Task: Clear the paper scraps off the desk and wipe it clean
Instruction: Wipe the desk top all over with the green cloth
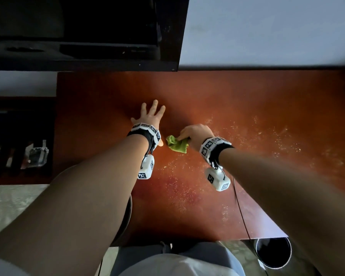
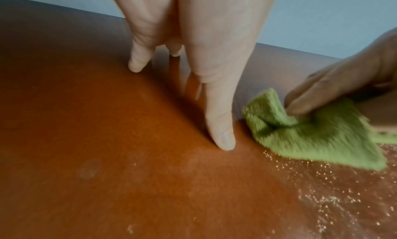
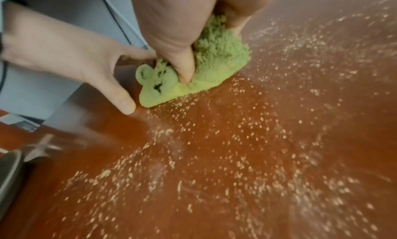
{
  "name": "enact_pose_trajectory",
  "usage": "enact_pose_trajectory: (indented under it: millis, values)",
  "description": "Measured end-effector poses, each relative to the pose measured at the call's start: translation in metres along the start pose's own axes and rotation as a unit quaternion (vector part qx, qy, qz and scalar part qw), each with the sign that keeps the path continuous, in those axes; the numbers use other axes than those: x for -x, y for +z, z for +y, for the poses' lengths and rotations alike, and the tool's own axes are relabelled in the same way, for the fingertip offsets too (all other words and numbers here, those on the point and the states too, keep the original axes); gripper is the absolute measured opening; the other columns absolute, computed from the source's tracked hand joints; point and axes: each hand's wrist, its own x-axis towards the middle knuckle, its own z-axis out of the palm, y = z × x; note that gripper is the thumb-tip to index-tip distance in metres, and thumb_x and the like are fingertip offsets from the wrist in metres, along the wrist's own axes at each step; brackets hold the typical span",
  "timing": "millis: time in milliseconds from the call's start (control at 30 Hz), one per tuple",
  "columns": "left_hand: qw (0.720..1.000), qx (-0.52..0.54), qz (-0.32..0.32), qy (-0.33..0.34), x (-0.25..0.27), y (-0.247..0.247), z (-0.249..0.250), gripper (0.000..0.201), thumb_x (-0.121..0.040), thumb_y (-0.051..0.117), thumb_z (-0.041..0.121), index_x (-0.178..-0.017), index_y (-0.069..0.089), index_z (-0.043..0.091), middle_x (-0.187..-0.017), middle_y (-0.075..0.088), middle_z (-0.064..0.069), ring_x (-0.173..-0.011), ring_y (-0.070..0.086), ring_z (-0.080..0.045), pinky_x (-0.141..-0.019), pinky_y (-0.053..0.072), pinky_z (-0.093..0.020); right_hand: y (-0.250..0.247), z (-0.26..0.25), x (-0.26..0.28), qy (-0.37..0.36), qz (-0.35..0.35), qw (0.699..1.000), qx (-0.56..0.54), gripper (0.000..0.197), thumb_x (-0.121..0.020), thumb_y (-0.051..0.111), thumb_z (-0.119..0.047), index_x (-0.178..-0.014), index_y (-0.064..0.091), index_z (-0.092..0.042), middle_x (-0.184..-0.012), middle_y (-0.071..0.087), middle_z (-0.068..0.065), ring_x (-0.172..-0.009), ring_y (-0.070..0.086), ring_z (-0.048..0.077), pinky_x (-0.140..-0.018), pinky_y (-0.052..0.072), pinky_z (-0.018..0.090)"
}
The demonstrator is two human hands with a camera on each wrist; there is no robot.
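Note:
A crumpled green cloth (image 1: 176, 144) (image 2: 311, 132) (image 3: 206, 67) lies on the reddish-brown desk (image 1: 247, 96). My right hand (image 1: 195, 134) (image 3: 193, 39) grips the cloth and presses it onto the wood. Just left of it, my left hand (image 1: 150, 116) (image 2: 193, 47) rests flat on the desk with fingers spread and straight, its thumb (image 2: 221, 132) close to the cloth. Fine pale crumbs (image 1: 247, 136) (image 3: 236, 149) are scattered over the desk to the right of and in front of the cloth. No paper scraps show.
A black shelf unit (image 1: 84, 30) overhangs the desk's far left. A round black bin with a white rim (image 1: 273, 252) stands on the floor at the near right corner. A dark side shelf (image 1: 20, 146) with small items is at the left. A thin cable (image 1: 241, 208) hangs off my right wrist.

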Motion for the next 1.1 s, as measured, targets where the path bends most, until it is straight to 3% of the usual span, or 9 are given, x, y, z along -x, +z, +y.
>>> enact_pose_trajectory:
  millis: [67,133,267,433,533,733,967,1033,1100]
  values:
    - [1.000,0.004,0.002,0.001,-0.001,0.000,0.001,0.138,-0.056,0.093,0.039,-0.153,-0.005,0.036,-0.159,-0.024,0.008,-0.147,-0.016,-0.034,-0.106,0.022,-0.072,-0.007,0.003,-0.003,0.022,-0.007,0.999,-0.024,0.042,-0.087,0.059,-0.006,-0.105,0.072,-0.041,-0.111,0.068,-0.019,-0.103,0.062,0.009,-0.094,0.051,0.032]
    - [1.000,0.010,0.007,0.004,0.000,0.000,0.000,0.139,-0.055,0.094,0.038,-0.153,-0.004,0.035,-0.159,-0.023,0.008,-0.147,-0.016,-0.034,-0.106,0.021,-0.073,-0.019,0.012,-0.007,0.092,0.068,0.989,-0.096,0.041,-0.085,0.058,-0.005,-0.102,0.074,-0.038,-0.104,0.069,-0.016,-0.097,0.062,0.008,-0.089,0.053,0.029]
    - [1.000,0.013,0.004,0.005,-0.001,0.000,-0.001,0.139,-0.056,0.094,0.036,-0.153,-0.005,0.035,-0.159,-0.024,0.008,-0.147,-0.017,-0.033,-0.106,0.019,-0.073,-0.048,0.050,-0.010,0.277,0.265,0.907,-0.177,0.029,-0.087,0.061,-0.014,-0.108,0.073,-0.032,-0.107,0.068,-0.010,-0.093,0.063,0.011,-0.083,0.052,0.024]
    - [1.000,0.007,-0.001,0.005,-0.004,0.002,-0.002,0.140,-0.056,0.093,0.038,-0.153,-0.008,0.035,-0.158,-0.025,0.008,-0.147,-0.018,-0.033,-0.106,0.020,-0.074,-0.059,0.080,-0.008,0.365,0.220,0.892,-0.153,0.040,-0.086,0.057,-0.006,-0.116,0.069,-0.029,-0.117,0.067,-0.004,-0.098,0.065,0.021,-0.083,0.051,0.025]
    - [1.000,0.005,-0.004,0.003,-0.005,0.001,-0.001,0.139,-0.057,0.092,0.038,-0.153,-0.009,0.035,-0.158,-0.026,0.007,-0.147,-0.018,-0.033,-0.106,0.020,-0.073,-0.054,0.065,-0.003,0.350,0.162,0.911,-0.144,0.043,-0.085,0.063,-0.007,-0.117,0.068,-0.036,-0.113,0.069,-0.008,-0.089,0.064,0.016,-0.079,0.052,0.022]
    - [1.000,0.002,0.004,0.010,-0.003,0.002,-0.001,0.137,-0.058,0.092,0.037,-0.153,-0.007,0.034,-0.159,-0.024,0.006,-0.147,-0.017,-0.035,-0.105,0.022,-0.074,-0.015,0.015,0.025,0.209,0.069,0.970,-0.108,0.031,-0.089,0.067,-0.017,-0.110,0.070,-0.039,-0.100,0.069,-0.017,-0.080,0.062,0.002,-0.076,0.053,0.018]
    - [0.999,0.011,0.034,0.031,0.010,0.014,-0.012,0.129,-0.062,0.090,0.038,-0.154,0.001,0.026,-0.160,-0.020,0.000,-0.147,-0.014,-0.035,-0.110,0.016,-0.070,0.008,-0.007,0.036,0.121,-0.067,0.990,-0.038,0.036,-0.090,0.062,-0.013,-0.111,0.070,-0.041,-0.103,0.068,-0.016,-0.082,0.062,0.006,-0.073,0.054,0.021]
    - [0.999,0.005,0.042,0.021,0.018,0.022,-0.022,0.131,-0.060,0.091,0.041,-0.153,0.000,0.028,-0.159,-0.021,-0.001,-0.147,-0.015,-0.036,-0.110,0.014,-0.071,0.001,-0.007,0.029,0.127,-0.051,0.988,-0.077,0.037,-0.088,0.058,-0.009,-0.109,0.070,-0.038,-0.103,0.068,-0.013,-0.082,0.063,0.006,-0.072,0.056,0.023]
    - [0.999,0.006,0.037,-0.009,0.027,0.027,-0.032,0.133,-0.059,0.090,0.044,-0.153,-0.003,0.030,-0.159,-0.023,-0.002,-0.146,-0.016,-0.036,-0.109,0.013,-0.071,-0.010,-0.005,0.018,0.180,0.039,0.970,-0.159,0.037,-0.087,0.057,-0.008,-0.110,0.070,-0.035,-0.102,0.067,-0.011,-0.080,0.065,0.007,-0.070,0.059,0.026]
